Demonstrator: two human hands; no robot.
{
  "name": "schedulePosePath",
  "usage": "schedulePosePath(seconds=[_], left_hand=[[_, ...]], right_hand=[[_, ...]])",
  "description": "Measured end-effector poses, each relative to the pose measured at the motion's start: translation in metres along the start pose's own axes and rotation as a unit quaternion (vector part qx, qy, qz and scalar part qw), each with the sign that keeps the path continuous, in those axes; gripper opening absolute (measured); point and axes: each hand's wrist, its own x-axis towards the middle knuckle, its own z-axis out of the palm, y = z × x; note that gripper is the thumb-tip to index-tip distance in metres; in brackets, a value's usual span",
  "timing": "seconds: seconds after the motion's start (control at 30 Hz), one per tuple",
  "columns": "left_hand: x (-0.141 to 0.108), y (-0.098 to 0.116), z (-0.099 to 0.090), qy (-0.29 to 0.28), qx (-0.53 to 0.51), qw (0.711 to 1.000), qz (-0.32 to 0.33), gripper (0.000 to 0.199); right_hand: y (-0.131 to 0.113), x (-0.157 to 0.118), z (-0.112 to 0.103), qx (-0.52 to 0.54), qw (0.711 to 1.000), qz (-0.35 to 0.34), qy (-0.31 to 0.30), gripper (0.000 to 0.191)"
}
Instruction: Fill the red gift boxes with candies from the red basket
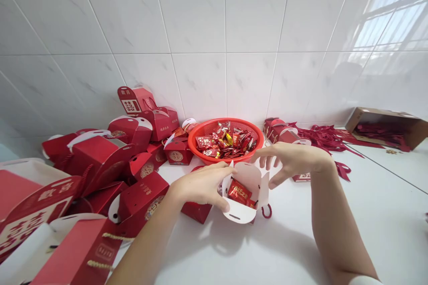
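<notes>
A small candy box (246,178), white inside with its flaps spread, stands on the white table. Red wrapped candies (239,192) lie inside it, and a dark red cord handle (266,211) sticks out at its right. My left hand (202,187) grips the box's left side, thumb by the front flap and fingers at the rear left flap. At the right flap is my right hand (289,160), fingers apart and curved, holding nothing visible. Just behind, an orange-red plastic basket (193,142) holds several wrapped candies. Another red box (197,211) sits partly hidden under my left hand.
Several red boxes (100,160) are piled on the left, some open, some folded shut. Near the tiled wall (197,84) on the right lie a few red boxes (279,131), dark red ribbons (323,138) and an open cardboard box (404,127) with more red pieces inside.
</notes>
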Motion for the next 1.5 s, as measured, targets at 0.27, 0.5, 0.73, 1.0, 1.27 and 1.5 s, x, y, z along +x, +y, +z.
schedulePosePath(seconds=[0.27,0.5,0.73,1.0,1.27,1.5], left_hand=[[-0.009,0.011,-0.001,0.000,-0.030,0.999,0.041,0.042],[-0.004,0.012,0.002,-0.052,-0.005,0.997,0.062,0.033],[0.002,0.007,0.002,-0.038,-0.020,0.994,0.096,0.023],[0.008,0.003,0.006,-0.008,-0.048,0.997,0.051,0.023],[0.020,-0.002,0.025,0.094,-0.042,0.995,-0.011,0.032],[0.024,-0.004,0.028,0.068,-0.036,0.997,0.003,0.035]], right_hand=[[-0.003,0.035,0.022,-0.132,0.977,0.167,0.030,0.043],[0.007,0.020,0.011,-0.081,0.992,0.099,0.013,0.028],[0.029,-0.004,0.035,0.137,0.989,-0.003,0.058,0.045],[0.049,0.010,0.102,0.040,0.944,0.100,0.313,0.049],[0.057,0.004,0.115,0.087,0.949,-0.011,0.303,0.032],[0.061,0.000,0.107,0.120,0.946,0.003,0.301,0.037]])
